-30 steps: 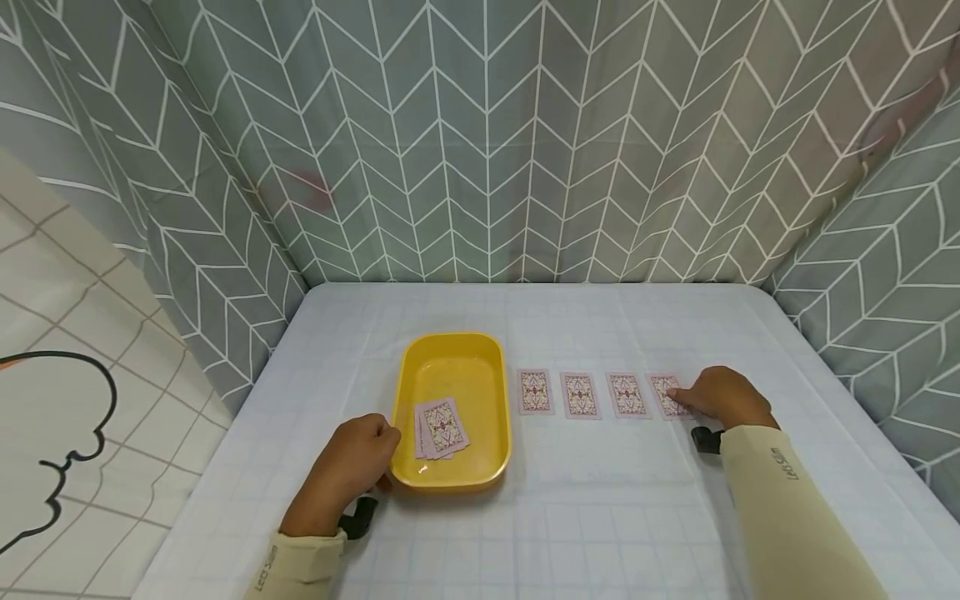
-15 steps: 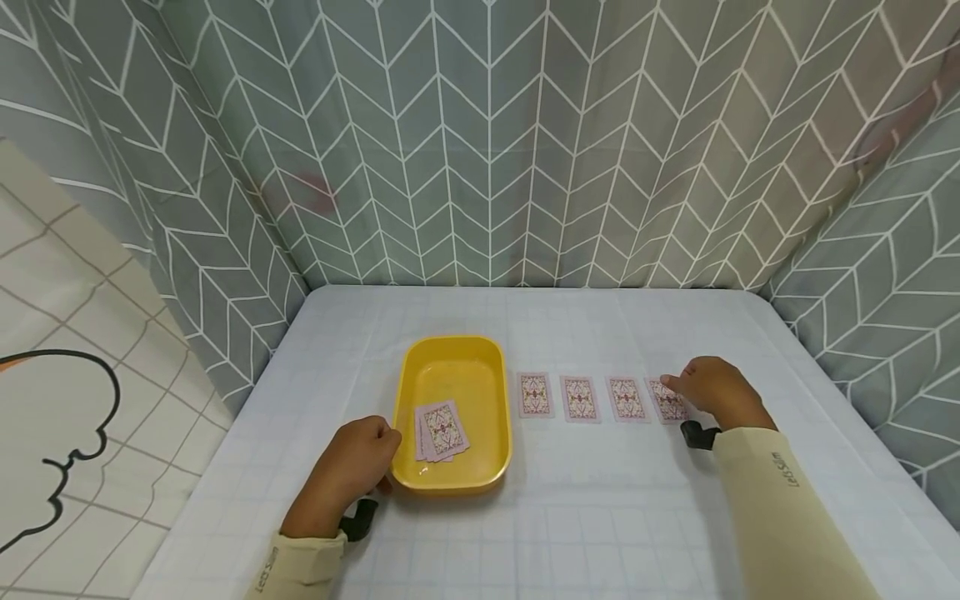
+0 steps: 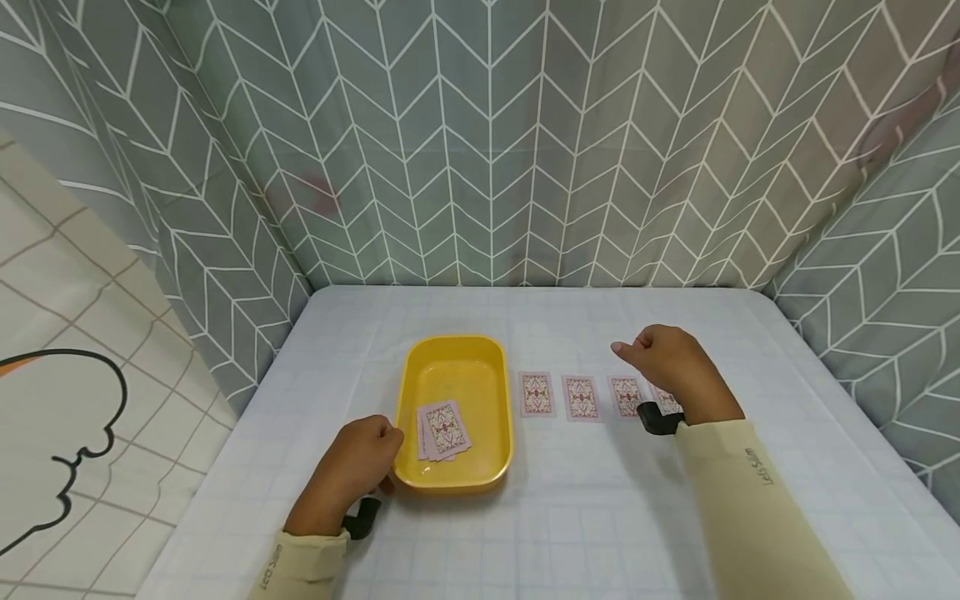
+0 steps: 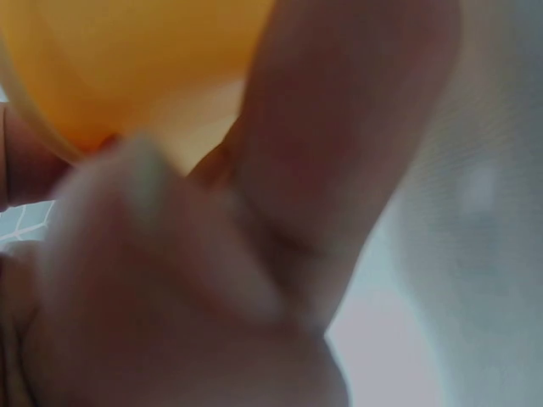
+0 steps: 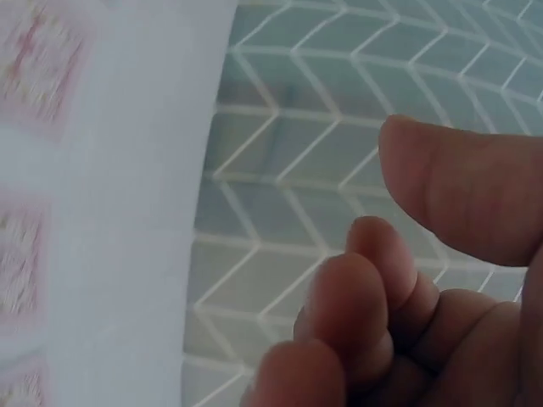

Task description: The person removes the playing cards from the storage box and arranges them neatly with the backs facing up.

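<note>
My left hand [image 3: 358,458] grips the left rim of a yellow tray [image 3: 495,400]. Its curled fingers and the tray's wall [image 4: 127,51] fill much of the left wrist view, blurred. Inside the tray a few playing cards [image 3: 446,428] lie overlapped, backs up. To the right, several more cards form a row, back up, among them a card [image 3: 536,394] nearest the tray and a card [image 3: 581,398] beside it. My right hand [image 3: 675,367] is raised over the row's right end, partly hiding the last card [image 3: 666,400]. Nothing is between its loosely bent fingers and thumb in the right wrist view.
A white cloth with faint grid lines covers the table [image 3: 562,517]. Grey chevron curtains [image 3: 487,150] hang along its back and sides. Tiled floor [image 3: 90,283] shows at the far left. Each wrist carries a small black camera [image 3: 660,418].
My right hand has lifted off the last card in the row and moved left and up, away from it. The left hand stays at the tray, and the cards keep their places.
</note>
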`<state>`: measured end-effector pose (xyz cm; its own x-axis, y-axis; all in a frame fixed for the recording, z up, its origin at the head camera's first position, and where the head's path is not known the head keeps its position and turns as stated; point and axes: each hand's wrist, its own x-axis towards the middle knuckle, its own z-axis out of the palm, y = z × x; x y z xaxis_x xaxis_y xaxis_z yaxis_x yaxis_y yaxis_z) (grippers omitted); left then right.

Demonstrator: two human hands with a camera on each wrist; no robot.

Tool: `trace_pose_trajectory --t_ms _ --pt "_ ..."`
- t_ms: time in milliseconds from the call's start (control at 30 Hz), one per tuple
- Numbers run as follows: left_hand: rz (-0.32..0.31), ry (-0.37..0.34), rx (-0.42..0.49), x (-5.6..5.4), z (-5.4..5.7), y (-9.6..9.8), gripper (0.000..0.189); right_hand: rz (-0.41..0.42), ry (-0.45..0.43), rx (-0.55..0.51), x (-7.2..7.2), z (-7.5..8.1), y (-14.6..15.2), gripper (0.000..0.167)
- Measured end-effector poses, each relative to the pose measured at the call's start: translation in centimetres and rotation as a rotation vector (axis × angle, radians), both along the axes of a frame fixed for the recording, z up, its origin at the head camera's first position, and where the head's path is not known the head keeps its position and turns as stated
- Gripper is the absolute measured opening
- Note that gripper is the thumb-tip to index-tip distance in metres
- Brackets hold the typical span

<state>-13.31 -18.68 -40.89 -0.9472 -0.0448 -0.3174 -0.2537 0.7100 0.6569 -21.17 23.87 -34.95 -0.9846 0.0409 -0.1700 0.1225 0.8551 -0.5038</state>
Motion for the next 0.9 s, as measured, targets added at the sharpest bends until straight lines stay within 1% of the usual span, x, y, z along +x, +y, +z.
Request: trace_pose_trajectory --t_ms 200,300,400,567,767,900 --pt "-0.007 -0.011 -0.001 0.1 0.0 -0.1 0.032 0.034 -0.001 -0.001 0.0 0.6 -3.7 0.047" --pt "-0.006 -0.014 0.001 0.2 0.0 -0.1 0.032 0.061 -0.002 0.0 0.1 0.7 -5.4 0.045" --pt "-0.008 -0.018 0.003 0.2 -0.1 -0.2 0.032 0.069 -0.013 0.0 0.2 0.7 -6.9 0.044" --pt "-0.013 -0.016 0.007 0.1 -0.1 -0.3 0.032 0.098 -0.018 -0.005 0.1 0.6 -9.0 0.044" --pt "-0.021 -0.003 0.003 -0.2 0.0 -0.2 0.033 0.138 -0.011 -0.022 -0.2 0.5 -10.5 0.044" --pt "-0.019 -0.007 -0.007 -0.1 0.1 -0.2 0.033 0.161 -0.023 -0.025 0.1 0.5 -12.4 0.042"
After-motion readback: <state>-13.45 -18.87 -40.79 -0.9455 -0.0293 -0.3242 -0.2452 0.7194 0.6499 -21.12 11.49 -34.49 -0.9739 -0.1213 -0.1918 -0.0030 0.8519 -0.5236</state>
